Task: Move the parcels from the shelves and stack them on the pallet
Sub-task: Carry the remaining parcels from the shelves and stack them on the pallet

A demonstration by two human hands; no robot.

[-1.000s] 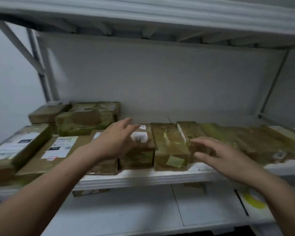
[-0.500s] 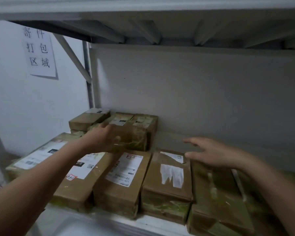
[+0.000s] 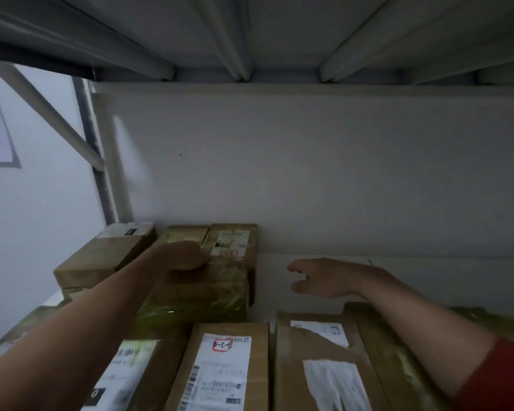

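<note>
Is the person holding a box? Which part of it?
The left hand lies on the top of the taped parcel at the back; whether it grips cannot be told. The right hand is open, holding nothing.

parcels [image 3: 220, 366]: brown cardboard, glossy tape, white paper labels
shelf frame [image 3: 95, 161]: painted metal, matt
sleeve [image 3: 499, 378]: red cloth

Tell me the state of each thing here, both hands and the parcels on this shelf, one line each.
Left hand: resting on top of the taped parcel; grip too blurred to tell.
Right hand: open, holding nothing.
Taped parcel: closed, at the back of the shelf.
Labelled parcel: closed, flat in the front row, label up.
Torn-label parcel: closed, flat, label partly peeled.
</note>
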